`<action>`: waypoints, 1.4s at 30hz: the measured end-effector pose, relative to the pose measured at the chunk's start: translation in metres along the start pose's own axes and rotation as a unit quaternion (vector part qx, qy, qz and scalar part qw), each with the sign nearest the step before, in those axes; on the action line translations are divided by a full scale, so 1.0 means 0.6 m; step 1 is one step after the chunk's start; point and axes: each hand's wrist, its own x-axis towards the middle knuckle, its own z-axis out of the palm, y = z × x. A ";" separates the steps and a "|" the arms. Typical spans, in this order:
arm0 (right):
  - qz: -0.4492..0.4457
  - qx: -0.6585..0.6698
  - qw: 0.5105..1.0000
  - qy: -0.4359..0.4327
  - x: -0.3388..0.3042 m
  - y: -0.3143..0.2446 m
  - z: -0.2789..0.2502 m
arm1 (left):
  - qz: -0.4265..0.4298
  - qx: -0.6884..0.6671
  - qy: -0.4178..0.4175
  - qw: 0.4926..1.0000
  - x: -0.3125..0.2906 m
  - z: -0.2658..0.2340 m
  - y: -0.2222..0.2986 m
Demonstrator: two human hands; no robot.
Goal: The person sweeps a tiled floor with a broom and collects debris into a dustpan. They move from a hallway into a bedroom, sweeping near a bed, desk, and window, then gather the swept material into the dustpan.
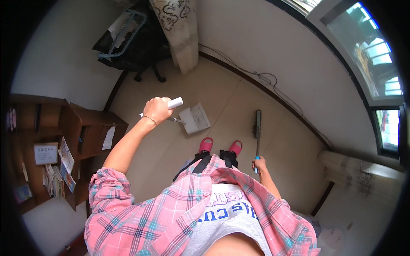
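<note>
My left hand (156, 110) is closed round the white crossbar handle of a long-handled dustpan (197, 117). The dustpan's white, smudged pan is low by the floor, ahead and left of my feet. My right hand (259, 163) grips the blue end of a broom (258, 141) with a grey shaft. Its dark-bristled head (257, 123) points away from me, to the right of the pan and apart from it. Whether the bristles touch the floor I cannot tell.
Pink slippers (206, 145) are on my feet on the beige tiled floor (226, 91). Brown shelves (92, 128) with books stand at left. A black chair (141, 47) and a patterned curtain (179, 34) are at the far left. Cables (265, 78) run along the far wall.
</note>
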 end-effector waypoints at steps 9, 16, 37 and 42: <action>0.293 0.430 0.835 -0.175 -0.009 0.069 0.016 | 0.191 0.060 -0.037 0.979 0.029 -0.013 0.054; 0.241 0.399 0.884 0.030 -0.143 0.203 -0.005 | 0.257 0.074 -0.036 0.963 0.079 -0.020 0.136; 0.329 0.535 0.773 0.090 -0.042 0.196 0.249 | 0.450 0.082 -0.150 0.877 0.257 -0.006 0.323; 0.332 0.629 0.695 0.099 -0.163 0.019 0.457 | 0.493 0.001 -0.174 0.853 0.275 -0.007 0.327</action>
